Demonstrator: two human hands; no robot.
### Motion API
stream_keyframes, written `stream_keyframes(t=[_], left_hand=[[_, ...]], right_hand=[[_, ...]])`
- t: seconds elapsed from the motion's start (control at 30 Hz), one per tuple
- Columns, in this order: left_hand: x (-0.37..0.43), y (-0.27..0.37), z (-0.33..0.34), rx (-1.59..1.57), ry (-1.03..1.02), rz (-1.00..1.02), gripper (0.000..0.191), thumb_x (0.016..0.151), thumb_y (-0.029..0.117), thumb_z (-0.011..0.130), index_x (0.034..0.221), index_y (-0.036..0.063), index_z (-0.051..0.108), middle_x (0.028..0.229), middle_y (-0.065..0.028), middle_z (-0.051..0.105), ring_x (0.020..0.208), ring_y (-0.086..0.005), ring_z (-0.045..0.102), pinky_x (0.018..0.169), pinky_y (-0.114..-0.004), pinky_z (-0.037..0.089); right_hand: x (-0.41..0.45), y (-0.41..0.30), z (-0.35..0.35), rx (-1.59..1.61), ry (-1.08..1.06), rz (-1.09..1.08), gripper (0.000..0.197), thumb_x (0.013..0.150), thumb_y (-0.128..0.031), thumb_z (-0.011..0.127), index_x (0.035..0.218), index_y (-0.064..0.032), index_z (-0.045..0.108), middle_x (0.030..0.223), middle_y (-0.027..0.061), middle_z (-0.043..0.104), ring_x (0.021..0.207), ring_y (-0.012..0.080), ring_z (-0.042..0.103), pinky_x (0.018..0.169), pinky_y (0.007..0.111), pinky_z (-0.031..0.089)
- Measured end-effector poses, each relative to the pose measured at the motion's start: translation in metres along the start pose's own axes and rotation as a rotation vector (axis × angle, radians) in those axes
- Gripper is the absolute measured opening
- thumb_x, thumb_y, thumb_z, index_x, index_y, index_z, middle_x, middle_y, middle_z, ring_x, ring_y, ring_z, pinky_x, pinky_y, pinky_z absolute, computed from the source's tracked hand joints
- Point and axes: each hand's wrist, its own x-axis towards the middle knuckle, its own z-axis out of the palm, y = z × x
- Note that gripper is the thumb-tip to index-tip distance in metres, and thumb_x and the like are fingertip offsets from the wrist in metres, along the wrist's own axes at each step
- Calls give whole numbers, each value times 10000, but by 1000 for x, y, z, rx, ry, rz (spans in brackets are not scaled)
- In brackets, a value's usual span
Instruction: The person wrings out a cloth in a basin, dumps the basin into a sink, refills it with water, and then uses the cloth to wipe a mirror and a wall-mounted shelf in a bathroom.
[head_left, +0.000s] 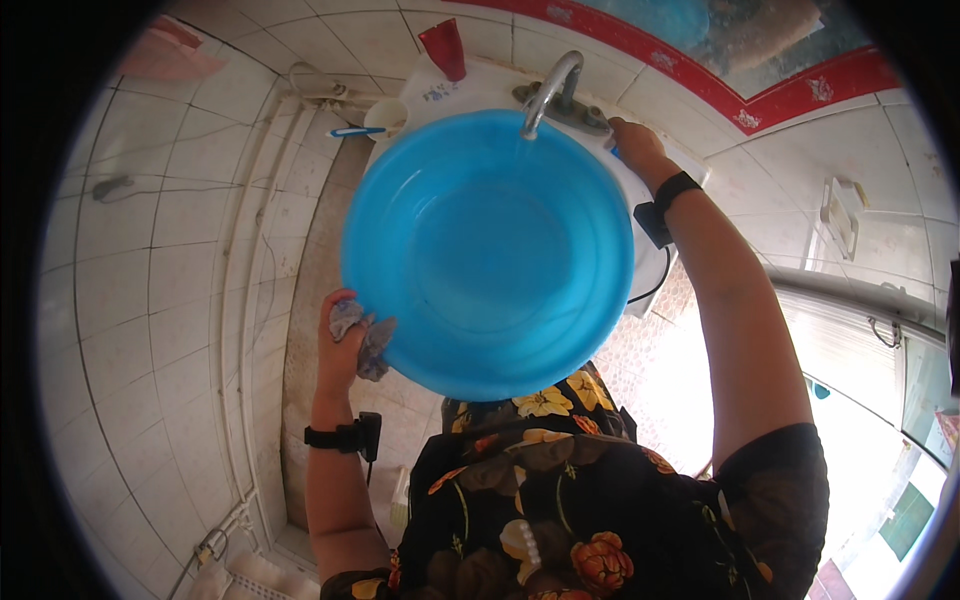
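Note:
A large round blue plastic basin (491, 255) rests over the white washbasin counter (480, 84), its near side close to my clothing. My left hand (339, 352) is at the basin's left near rim, with a crumpled grey cloth (375, 349) bunched in it. The cloth touches the rim; the fingers under the edge are partly hidden. My right hand (639, 150) reaches to the right end of the metal tap base (574, 112), fingers closed around its handle, which they hide. The curved tap spout (551, 94) hangs over the basin's far rim. Shallow water seems to lie inside.
A red cup (444, 49) stands at the counter's back. Left of the basin is a white cup (386, 116) with a blue-and-white toothbrush (356, 131). Pipes (251, 225) run along the tiled left wall. A red-framed mirror (765, 45) hangs behind; a soap holder (841, 217) is at right.

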Motion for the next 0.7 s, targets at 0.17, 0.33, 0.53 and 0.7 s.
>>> stream_keyframes(t=[0.17,0.33,0.53,0.7], left_hand=[[0,6,4,-75,15,-20,384,729,-51,534,1086,77,478,982,-56,460,890,-144,472,776,-279,461],[0,11,8,-54,20,-44,374,738,-41,564,1083,77,479,974,-56,460,883,-143,475,749,-274,467],[4,-8,-5,6,-29,19,407,765,-55,444,1149,78,423,1042,-124,463,906,-228,563,759,-342,532],[4,-2,-1,15,-49,28,403,767,-62,431,1147,73,424,1019,-121,475,893,-232,568,755,-344,537]], right_hand=[[-8,-5,-3,-85,44,13,295,877,-194,418,1144,-152,537,1012,152,623,976,312,586,817,402,453],[-8,-1,-3,-99,88,36,289,875,-182,443,1147,-158,538,1018,163,621,975,318,586,811,407,458],[-27,-10,-2,39,204,208,311,862,-253,512,1124,-92,553,981,160,635,922,319,603,773,405,477],[-64,-3,13,661,-214,66,480,835,-392,557,1179,-58,528,971,181,632,904,306,612,811,371,467]])
